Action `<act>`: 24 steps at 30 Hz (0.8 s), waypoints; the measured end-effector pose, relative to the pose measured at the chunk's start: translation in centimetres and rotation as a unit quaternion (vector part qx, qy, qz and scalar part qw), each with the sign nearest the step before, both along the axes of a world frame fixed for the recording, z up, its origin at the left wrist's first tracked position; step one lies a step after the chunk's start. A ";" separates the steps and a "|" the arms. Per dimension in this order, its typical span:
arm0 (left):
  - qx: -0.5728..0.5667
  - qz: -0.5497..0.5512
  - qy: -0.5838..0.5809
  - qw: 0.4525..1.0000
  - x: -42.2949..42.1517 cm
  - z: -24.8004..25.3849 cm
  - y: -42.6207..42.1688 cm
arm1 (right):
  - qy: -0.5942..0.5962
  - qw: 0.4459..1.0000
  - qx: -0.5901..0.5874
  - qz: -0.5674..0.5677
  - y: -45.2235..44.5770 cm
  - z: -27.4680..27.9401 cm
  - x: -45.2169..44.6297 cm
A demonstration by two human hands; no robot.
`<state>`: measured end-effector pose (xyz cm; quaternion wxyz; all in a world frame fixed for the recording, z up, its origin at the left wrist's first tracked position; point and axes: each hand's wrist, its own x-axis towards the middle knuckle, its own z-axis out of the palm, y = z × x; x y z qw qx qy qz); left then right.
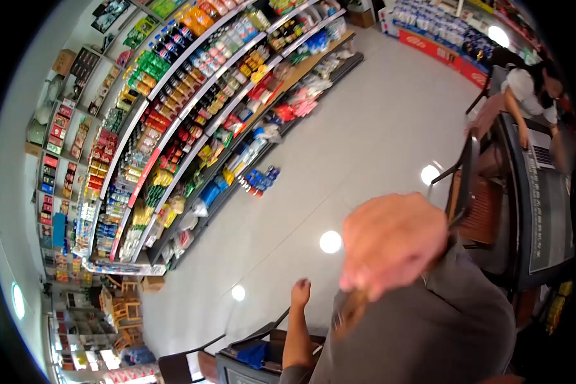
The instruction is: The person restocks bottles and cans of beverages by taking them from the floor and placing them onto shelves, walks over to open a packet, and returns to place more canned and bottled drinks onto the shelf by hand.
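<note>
Close to the camera, my right hand [395,243] is raised in front of my grey shirt [429,326]. Its fingers are curled and blurred. A brownish smear [352,312] shows just below the fingertips; whether the hand holds it I cannot make out. Lower and to the left, my left hand [301,292] is held out on a bent arm over the grey floor [281,237], closed in a loose fist with nothing visible sticking out. It is nearest to a dark table [272,352] with a blue cloth-like thing [253,355] on it.
Long shelves [192,121] of bottles and packets curve along the left. Several blue-capped bottles [260,181] stand on the floor beside them. At right, a person [531,96] sits at a black table [521,205] with a laptop [543,153], near a brown-seated chair [477,208]. Boxed goods [438,51] stand behind.
</note>
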<state>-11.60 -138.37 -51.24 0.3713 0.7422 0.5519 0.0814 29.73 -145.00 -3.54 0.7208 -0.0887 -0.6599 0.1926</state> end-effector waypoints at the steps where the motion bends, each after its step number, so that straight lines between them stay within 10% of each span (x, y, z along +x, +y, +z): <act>1: -0.018 0.023 0.136 0.990 -5.1 -4.4 -0.3 | 0.030 0.997 0.061 0.026 2.5 1.1 -0.3; 8: -0.326 0.136 0.189 0.916 -11.6 -6.0 0.5 | 0.101 0.986 0.090 0.101 18.7 3.5 -2.1; 24: -0.283 0.065 -0.079 0.954 -7.8 -7.4 56.7 | -0.042 0.969 0.244 -0.003 44.5 10.0 -16.7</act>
